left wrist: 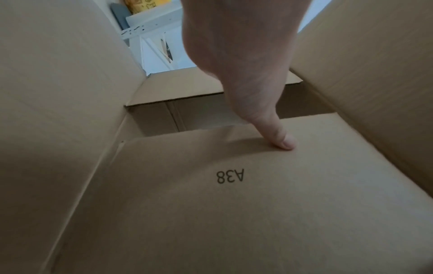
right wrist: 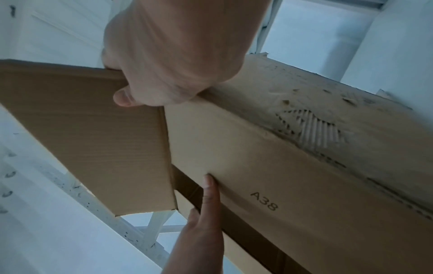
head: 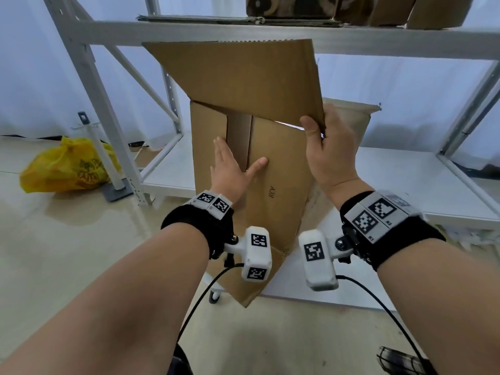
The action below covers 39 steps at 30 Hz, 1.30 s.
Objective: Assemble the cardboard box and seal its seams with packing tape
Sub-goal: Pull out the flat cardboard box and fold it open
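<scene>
A brown cardboard box (head: 273, 209) stands tilted in front of me with its end flaps toward me. One inner flap is stamped "A38" (left wrist: 230, 175). My left hand (head: 230, 165) lies flat with straight fingers across the two folded inner flaps, its thumb (left wrist: 281, 138) pressing the A38 flap. My right hand (head: 326, 147) grips the corner of the large outer flap (head: 243, 74), thumb in front and fingers behind; that flap stands raised. In the right wrist view the thumb (right wrist: 124, 98) clamps the flap's edge. No tape is in view.
A white metal shelving rack (head: 216, 31) stands behind the box, with flat cardboard (head: 238, 20) on its upper shelf. A yellow plastic bag (head: 70, 166) lies on the pale floor at the left beside a white post. A low white shelf board (head: 405, 182) runs right.
</scene>
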Available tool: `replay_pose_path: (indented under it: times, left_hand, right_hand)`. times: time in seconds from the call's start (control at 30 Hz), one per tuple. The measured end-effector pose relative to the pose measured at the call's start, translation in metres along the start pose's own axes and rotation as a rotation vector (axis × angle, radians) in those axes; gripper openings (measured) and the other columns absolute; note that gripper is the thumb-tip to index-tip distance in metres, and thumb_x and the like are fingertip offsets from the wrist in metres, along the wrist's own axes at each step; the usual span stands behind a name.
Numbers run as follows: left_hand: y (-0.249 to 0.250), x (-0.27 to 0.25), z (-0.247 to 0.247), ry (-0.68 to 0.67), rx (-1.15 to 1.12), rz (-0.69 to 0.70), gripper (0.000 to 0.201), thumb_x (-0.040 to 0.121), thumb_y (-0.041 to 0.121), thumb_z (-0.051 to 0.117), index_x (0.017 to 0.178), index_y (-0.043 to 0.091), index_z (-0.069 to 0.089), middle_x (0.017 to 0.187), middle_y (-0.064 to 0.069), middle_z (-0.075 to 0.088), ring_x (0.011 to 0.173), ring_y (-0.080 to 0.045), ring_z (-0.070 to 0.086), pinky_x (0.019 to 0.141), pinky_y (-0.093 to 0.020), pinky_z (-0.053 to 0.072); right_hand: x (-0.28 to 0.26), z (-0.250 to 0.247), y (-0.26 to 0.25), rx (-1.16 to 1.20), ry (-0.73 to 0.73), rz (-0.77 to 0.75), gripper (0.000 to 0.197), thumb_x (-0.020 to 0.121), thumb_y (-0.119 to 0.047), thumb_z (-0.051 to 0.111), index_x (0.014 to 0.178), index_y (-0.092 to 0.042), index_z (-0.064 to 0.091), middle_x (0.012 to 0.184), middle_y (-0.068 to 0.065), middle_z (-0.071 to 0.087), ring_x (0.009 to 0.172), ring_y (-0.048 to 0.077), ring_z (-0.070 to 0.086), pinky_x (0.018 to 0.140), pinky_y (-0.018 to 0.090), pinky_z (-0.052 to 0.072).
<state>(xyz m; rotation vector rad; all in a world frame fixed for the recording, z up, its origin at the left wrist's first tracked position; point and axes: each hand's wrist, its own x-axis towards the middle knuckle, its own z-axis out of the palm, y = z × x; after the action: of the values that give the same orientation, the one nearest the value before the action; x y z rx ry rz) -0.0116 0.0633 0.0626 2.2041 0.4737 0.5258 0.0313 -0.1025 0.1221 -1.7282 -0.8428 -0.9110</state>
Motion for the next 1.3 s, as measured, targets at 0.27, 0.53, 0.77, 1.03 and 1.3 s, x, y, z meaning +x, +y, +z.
replay_pose_path:
  times: [0.27, 0.53, 0.77, 1.03, 1.3]
  left_hand:
    - [0.010, 0.005, 0.014, -0.079, 0.081, -0.006, 0.095, 0.090, 0.059, 0.044, 0.150, 0.006, -0.006, 0.158, -0.012, -0.015, 0.146, -0.024, -0.006, 0.117, -0.049, 0.005]
    - [0.017, 0.014, 0.003, -0.202, 0.142, 0.032, 0.093, 0.087, 0.064, 0.044, 0.152, 0.013, 0.001, 0.160, -0.007, -0.003, 0.147, -0.025, -0.004, 0.117, -0.049, 0.003]
    - [-0.004, 0.004, -0.025, -0.247, 0.028, 0.068, 0.100, 0.071, 0.077, 0.055, 0.148, 0.023, 0.021, 0.151, -0.001, 0.034, 0.139, -0.024, 0.031, 0.113, -0.049, 0.029]
    - [-0.008, -0.022, -0.076, 0.250, -0.208, 0.157, 0.049, 0.091, 0.024, 0.056, 0.133, 0.005, 0.039, 0.128, 0.002, 0.046, 0.115, -0.017, 0.051, 0.097, -0.025, 0.041]
    - [0.015, -0.032, -0.088, 0.199, -0.586, 0.161, 0.069, 0.092, 0.049, 0.046, 0.147, 0.025, 0.012, 0.136, 0.015, 0.043, 0.124, -0.010, 0.047, 0.111, -0.038, 0.035]
  right_hand:
    - [-0.004, 0.005, -0.006, 0.098, 0.016, 0.067, 0.023, 0.096, -0.014, 0.051, 0.099, 0.007, 0.061, 0.077, 0.003, 0.057, 0.070, 0.007, 0.047, 0.064, 0.002, 0.037]
    - [0.000, -0.001, 0.007, 0.113, 0.019, 0.129, 0.024, 0.097, -0.015, 0.051, 0.103, 0.006, 0.060, 0.079, -0.021, 0.050, 0.075, -0.016, 0.053, 0.069, 0.001, 0.039]
    - [-0.010, -0.006, 0.012, -0.017, -0.199, 0.230, 0.029, 0.097, -0.029, 0.053, 0.105, -0.004, 0.065, 0.079, -0.014, 0.056, 0.066, -0.006, 0.050, 0.067, 0.006, 0.039]
    - [-0.026, -0.023, 0.009, -0.116, -0.412, 0.091, 0.034, 0.089, 0.003, 0.056, 0.118, -0.010, 0.067, 0.121, 0.008, 0.065, 0.115, 0.021, 0.057, 0.104, 0.034, 0.041]
    - [-0.024, -0.026, 0.012, -0.148, -0.392, 0.080, 0.021, 0.093, -0.019, 0.061, 0.101, -0.003, 0.071, 0.081, -0.017, 0.060, 0.080, 0.014, 0.054, 0.072, 0.007, 0.037]
